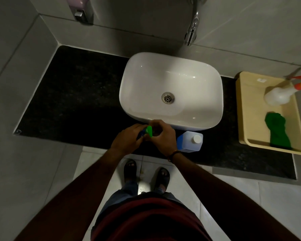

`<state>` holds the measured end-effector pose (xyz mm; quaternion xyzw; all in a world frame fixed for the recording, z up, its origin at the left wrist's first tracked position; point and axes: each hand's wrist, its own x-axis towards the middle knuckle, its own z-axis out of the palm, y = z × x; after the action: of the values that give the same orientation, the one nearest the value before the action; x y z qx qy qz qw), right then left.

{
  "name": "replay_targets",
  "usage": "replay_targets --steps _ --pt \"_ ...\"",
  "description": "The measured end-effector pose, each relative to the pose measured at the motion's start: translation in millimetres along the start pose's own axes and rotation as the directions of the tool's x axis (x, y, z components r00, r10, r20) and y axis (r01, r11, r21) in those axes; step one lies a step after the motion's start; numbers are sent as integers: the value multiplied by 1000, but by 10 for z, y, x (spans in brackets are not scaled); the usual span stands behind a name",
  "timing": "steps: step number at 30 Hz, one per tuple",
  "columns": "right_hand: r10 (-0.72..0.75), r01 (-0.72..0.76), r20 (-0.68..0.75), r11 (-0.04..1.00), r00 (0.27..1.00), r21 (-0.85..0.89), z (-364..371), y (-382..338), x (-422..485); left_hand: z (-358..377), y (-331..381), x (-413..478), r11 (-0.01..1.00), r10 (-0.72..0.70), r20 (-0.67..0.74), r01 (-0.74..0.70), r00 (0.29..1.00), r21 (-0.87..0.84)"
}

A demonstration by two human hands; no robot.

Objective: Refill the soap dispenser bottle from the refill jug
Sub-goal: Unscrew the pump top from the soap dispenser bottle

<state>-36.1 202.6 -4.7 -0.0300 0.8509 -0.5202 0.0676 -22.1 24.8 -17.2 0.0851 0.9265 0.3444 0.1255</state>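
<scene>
A soap dispenser bottle with a green pump head (149, 130) stands on the black counter just in front of the white basin. My left hand (129, 139) wraps around the bottle's left side, where a bit of blue shows. My right hand (162, 134) is closed around the bottle's neck under the green pump head. The bottle's body is mostly hidden by both hands. The refill jug (190, 140), translucent with blue liquid and a white cap, stands on the counter right beside my right wrist, its cap on.
The white basin (170, 70) sits mid-counter under a chrome tap (191, 32). A beige tray (250, 119) at the right holds a white spray bottle (278, 96) and a green cloth (277, 131). A wall soap dispenser (80, 9) hangs at top left. The black counter (73, 94) stretches left.
</scene>
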Motion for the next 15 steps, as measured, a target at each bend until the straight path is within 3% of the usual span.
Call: replay_targets --steps 15 --pt "-46 45 -15 998 999 -38 56 9 0 31 -5 -14 1000 -29 -5 29 1000 -8"
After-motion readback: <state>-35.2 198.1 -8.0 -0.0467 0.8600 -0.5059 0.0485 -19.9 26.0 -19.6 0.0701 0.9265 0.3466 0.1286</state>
